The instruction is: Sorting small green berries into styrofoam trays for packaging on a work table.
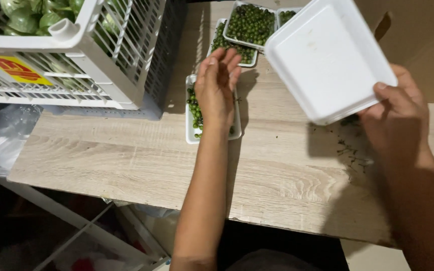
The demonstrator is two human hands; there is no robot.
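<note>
My left hand (217,88) lies flat, fingers together, on a small white foam tray (191,133) of tiny green berries (194,110), covering most of it. My right hand (395,118) grips the near corner of an empty white foam tray (322,55) and holds it tilted above the table. Beyond my left hand, more white trays heaped with the same green berries (249,22) stand stacked and overlapping at the table's far edge.
A white slatted plastic crate (101,55) holding round green vegetables stands at the far left of the light wooden table (141,155). Small dark stem scraps (350,153) lie under my right hand. A clear plastic bag (3,135) hangs off the left edge.
</note>
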